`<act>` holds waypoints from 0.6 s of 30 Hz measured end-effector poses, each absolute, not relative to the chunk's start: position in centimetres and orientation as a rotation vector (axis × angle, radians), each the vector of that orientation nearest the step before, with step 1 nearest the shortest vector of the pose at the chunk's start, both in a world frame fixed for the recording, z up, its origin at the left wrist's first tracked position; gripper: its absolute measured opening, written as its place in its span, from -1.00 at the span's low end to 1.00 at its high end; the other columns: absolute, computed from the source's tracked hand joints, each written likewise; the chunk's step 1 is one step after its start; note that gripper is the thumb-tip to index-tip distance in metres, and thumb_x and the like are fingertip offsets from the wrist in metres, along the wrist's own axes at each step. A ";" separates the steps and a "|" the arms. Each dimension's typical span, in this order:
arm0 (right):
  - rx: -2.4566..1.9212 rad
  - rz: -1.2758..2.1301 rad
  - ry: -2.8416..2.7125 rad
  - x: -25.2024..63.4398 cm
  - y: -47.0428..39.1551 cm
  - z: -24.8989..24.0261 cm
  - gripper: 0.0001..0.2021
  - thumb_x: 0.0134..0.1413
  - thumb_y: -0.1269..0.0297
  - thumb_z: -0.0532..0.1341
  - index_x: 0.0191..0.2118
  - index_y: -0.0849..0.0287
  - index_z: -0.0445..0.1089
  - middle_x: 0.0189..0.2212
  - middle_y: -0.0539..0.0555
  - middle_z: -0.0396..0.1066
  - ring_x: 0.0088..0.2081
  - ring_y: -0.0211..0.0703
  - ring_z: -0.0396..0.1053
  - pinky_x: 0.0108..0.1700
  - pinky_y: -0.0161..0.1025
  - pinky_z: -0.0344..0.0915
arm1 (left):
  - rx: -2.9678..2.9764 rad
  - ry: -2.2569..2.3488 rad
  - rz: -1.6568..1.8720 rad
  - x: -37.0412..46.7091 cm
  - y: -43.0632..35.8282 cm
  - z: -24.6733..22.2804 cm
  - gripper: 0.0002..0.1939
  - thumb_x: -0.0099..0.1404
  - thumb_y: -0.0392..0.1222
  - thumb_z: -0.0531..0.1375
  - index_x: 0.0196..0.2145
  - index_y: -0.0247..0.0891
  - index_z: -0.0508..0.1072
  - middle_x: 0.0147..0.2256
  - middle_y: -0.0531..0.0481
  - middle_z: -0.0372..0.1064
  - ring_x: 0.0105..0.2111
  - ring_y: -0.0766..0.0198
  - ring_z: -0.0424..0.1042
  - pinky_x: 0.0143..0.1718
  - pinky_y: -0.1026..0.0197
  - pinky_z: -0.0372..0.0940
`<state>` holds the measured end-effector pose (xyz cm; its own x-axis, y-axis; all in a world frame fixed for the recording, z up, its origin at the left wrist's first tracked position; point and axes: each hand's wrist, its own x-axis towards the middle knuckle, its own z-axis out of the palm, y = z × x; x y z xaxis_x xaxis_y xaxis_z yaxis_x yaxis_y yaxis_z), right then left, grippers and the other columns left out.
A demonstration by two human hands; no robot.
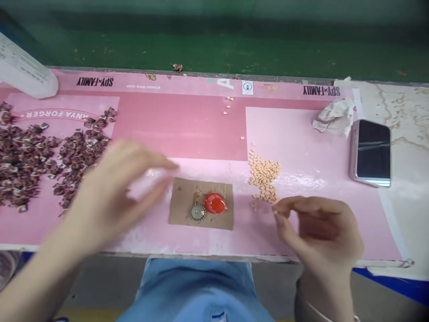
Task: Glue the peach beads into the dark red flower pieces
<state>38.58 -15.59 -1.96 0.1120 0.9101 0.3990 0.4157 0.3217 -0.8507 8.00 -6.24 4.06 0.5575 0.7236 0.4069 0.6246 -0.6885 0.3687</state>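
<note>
My left hand [124,188], blurred by motion, hovers left of a brown cardboard piece [181,210]. Its thumb and index finger are apart, with nothing visible between them. On the cardboard sit a red round cap [215,204] holding something glossy and a grey toothed disc [197,212] with a small beige bit on it. To the right lies a loose pile of small beige pieces [264,176]. By the pile's near edge, my right hand [318,232] is closed in a pinch; a tiny pale piece seems to show at the fingertips.
Many dark reddish-brown small clumps [20,165] are heaped at the left. A white bottle [30,71] leans in at the upper left. Crumpled tissue [335,117] and a phone [373,153] lie at the right. A pink printed mat [181,125] covers the table, with a green surface [214,49] behind.
</note>
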 end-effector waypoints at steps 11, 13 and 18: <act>-1.040 1.196 -1.361 31.1 -17.2 0.2 -0.79 0.22 0.49 0.28 -0.13 0.03 0.35 -0.37 -0.07 0.49 -0.39 -0.31 0.49 -0.32 -0.41 0.54 | 2.347 1.084 1.121 12.5 -16.2 0.6 -0.91 0.44 -0.39 0.23 -0.16 -0.28 0.52 -0.33 0.01 0.59 -0.34 0.28 0.52 -0.16 0.24 0.52; -1.088 1.073 -1.460 31.5 -17.6 0.1 -0.76 0.21 0.52 0.29 -0.09 0.05 0.40 -0.32 -0.03 0.54 -0.34 -0.28 0.54 -0.26 -0.39 0.57 | 2.308 1.082 1.128 12.4 -16.1 0.6 -0.92 0.44 -0.38 0.23 -0.16 -0.28 0.52 -0.33 0.00 0.60 -0.34 0.28 0.53 -0.17 0.24 0.52; -1.016 0.775 -1.730 32.1 -17.4 0.3 -0.67 0.13 0.66 0.27 -0.08 0.10 0.41 -0.33 0.01 0.62 -0.31 -0.21 0.61 -0.23 -0.36 0.61 | 2.257 1.125 1.107 12.2 -16.7 0.6 -0.91 0.43 -0.41 0.24 -0.16 -0.29 0.52 -0.32 0.00 0.61 -0.30 0.28 0.52 -0.12 0.25 0.49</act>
